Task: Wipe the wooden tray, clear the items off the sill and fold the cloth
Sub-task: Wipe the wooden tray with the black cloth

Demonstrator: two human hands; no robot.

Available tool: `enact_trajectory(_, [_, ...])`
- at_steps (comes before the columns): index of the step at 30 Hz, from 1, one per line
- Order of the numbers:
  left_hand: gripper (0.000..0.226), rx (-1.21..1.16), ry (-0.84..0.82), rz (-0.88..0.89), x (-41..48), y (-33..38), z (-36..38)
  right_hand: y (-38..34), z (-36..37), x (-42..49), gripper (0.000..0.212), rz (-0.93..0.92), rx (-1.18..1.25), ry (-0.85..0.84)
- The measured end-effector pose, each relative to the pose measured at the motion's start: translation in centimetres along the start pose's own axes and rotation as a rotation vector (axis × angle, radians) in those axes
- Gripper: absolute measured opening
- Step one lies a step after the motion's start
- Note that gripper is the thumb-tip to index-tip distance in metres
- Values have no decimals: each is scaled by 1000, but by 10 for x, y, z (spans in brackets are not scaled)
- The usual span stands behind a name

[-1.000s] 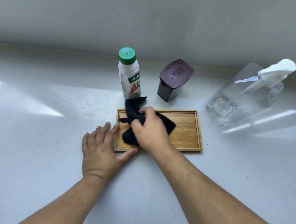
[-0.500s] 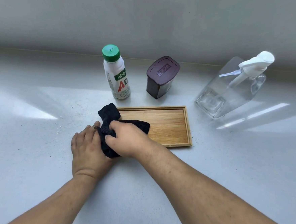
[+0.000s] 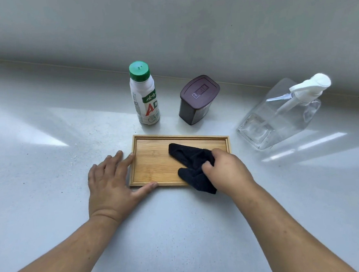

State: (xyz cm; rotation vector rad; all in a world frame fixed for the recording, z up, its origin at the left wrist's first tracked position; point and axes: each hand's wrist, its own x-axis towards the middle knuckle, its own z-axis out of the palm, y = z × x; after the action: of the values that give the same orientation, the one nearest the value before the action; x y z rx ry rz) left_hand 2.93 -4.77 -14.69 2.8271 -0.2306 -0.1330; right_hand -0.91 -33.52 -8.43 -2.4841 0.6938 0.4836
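A shallow wooden tray (image 3: 152,159) lies on the white sill. My right hand (image 3: 225,170) grips a bunched black cloth (image 3: 192,162) over the tray's right half, and part of the cloth hangs past the near rim. My left hand (image 3: 111,181) lies flat on the sill against the tray's left end, its thumb along the near rim and its fingertips at the left rim. Behind the tray stand a white bottle with a green cap (image 3: 144,95), a dark brown lidded box (image 3: 197,100) and a clear pump dispenser (image 3: 283,113).
The white sill (image 3: 50,187) runs wide to the left and towards me. A grey wall (image 3: 167,30) rises straight behind the three items. Bright sun patches lie on the sill at the far left and under the dispenser.
My right hand has swept the cloth from the tray's left end to its right half. My left hand has stayed against the left end, which now shows bare wood.
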Motion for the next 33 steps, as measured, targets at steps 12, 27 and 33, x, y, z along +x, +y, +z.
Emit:
enact_trajectory(12, [91,-20,-6,-4,0,-3,6,-99,79,-14,22,-466,38,79])
enact_trajectory(27, [111,2,36,27,-1,-2,4,-23,19,-98,17,-540,137,108])
enact_trajectory(33, [109,21,17,27,0,-3,5,-16,77,-142,46,-531,-100,-299])
